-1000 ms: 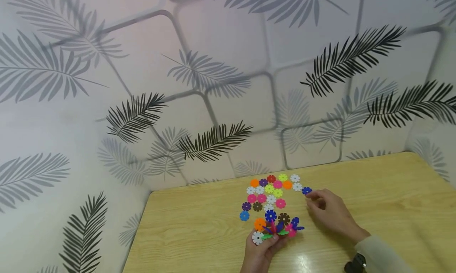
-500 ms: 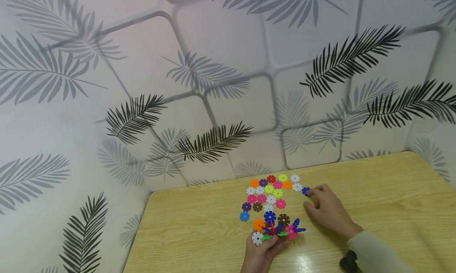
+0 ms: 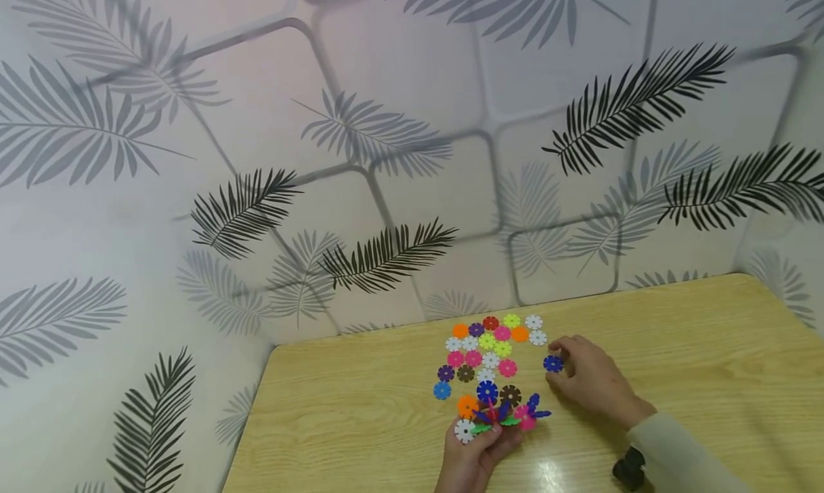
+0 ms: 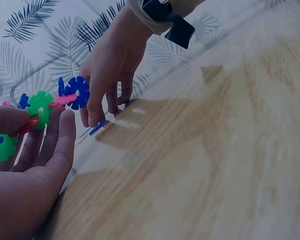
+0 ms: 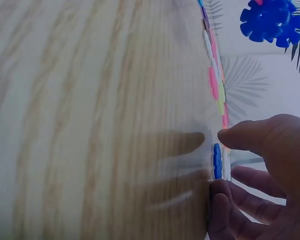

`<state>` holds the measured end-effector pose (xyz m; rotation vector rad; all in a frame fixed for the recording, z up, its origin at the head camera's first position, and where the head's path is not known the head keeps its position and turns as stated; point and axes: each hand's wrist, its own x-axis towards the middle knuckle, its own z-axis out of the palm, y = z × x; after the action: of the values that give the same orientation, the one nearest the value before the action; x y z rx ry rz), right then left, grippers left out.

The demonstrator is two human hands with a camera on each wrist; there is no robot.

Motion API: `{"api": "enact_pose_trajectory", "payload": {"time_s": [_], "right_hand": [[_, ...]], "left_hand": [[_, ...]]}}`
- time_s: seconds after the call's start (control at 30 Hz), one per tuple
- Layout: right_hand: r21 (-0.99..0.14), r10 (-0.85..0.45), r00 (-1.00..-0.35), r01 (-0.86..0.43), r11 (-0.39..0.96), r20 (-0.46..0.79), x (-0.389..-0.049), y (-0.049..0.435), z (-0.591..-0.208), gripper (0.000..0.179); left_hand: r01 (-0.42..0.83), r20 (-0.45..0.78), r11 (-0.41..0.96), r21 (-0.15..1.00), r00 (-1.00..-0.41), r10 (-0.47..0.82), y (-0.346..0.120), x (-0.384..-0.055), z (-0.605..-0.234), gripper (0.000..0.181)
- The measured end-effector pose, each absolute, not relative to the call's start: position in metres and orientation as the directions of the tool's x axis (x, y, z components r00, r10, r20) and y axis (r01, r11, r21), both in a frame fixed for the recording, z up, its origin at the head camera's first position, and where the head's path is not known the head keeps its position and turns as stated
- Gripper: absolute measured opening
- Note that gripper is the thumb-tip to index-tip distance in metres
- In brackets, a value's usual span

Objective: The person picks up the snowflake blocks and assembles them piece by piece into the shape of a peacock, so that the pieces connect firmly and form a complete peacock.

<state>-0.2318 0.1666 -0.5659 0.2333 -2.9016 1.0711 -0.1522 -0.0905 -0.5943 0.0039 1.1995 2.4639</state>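
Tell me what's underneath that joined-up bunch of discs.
In the head view, the left hand is beneath the joined discs, with some of its fingers showing. The discs cover part of the hand and of the tabletop, so anything there cannot be seen.

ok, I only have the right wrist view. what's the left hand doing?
Observer: The left hand holds a multicoloured cluster of joined, notched plastic discs.
Operator: the flat blue notched disc by the right hand is edge-on to me. how does its face look?
Observer: Head view shows a round face with a small hole in the centre.
Operator: any red among the loose ones?
Observer: Yes, a red, round, notched disc on the far side of the group, on the pale wooden table.
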Motion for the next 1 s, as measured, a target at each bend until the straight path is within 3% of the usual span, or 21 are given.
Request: {"api": "enact_pose_trajectory", "payload": {"time_s": [0.13, 0.53, 0.77, 1.0], "right_hand": [[-0.63, -0.124, -0.99, -0.141, 0.763, 0.071, -0.231, 0.165, -0.567, 0.047], [-0.699, -0.149, -0.989, -0.108, 0.707, 0.001, -0.231, 0.172, -0.565, 0.027], [-0.818, -0.137, -0.99, -0.103, 0.566, 0.03, -0.213, 0.167, -0.554, 0.019], [-0.936, -0.13, -0.99, -0.098, 0.337, 0.057, -0.197, 0.152, -0.524, 0.027]], "left_hand": [[-0.352, -0.188, -0.54, 0.765, -0.923, 0.335, -0.09, -0.151, -0.593, 0.056], [-0.363, -0.216, -0.537, 0.762, -0.923, 0.318, -0.088, -0.151, -0.591, 0.058], [-0.366, -0.223, -0.537, 0.76, -0.923, 0.313, -0.088, -0.151, -0.592, 0.061], [-0.361, -0.209, -0.548, 0.755, -0.924, 0.32, -0.088, -0.153, -0.593, 0.061]]}}
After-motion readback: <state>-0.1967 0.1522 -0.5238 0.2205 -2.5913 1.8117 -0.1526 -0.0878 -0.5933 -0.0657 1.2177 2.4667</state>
